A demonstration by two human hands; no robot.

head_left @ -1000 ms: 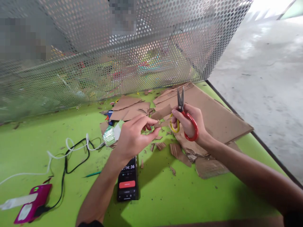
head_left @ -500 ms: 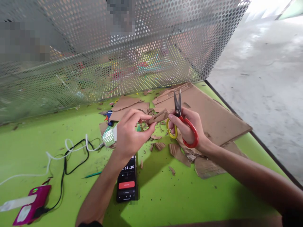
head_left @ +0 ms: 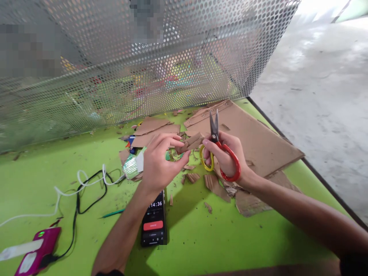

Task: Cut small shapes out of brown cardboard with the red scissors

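Left hand: the left hand (head_left: pixel 159 163) is curved, its thumb and forefinger parted around the near end of a small cardboard piece (head_left: pixel 193 142); whether they grip it or only touch it, I cannot tell.
Change at the left hand: a second ago thumb and forefinger were close together on a thin strip; now the gap is wider and a broader, creased piece shows there.
Right hand: the right hand (head_left: pixel 222 156) is closed round the handles of the scissors (head_left: pixel 214 137), thumb between the yellow loop and the red one.
Scissors: blades slightly parted, tips pointing away from the person, above the cardboard; they sit a little lower and further left than a second ago.
Cardboard piece: between the two hands, just beside the yellow loop.
Large cardboard sheet: the large sheet (head_left: pixel 255 142) lies flat beyond the right hand, unmoved.
Scraps: torn scraps (head_left: pixel 214 186) lie on the green bench (head_left: pixel 195 234) below the hands, placed as before.
Phone: the black phone (head_left: pixel 153 226) lies below the left wrist, partly covered by it; the visible digits, 14:36, have not changed.
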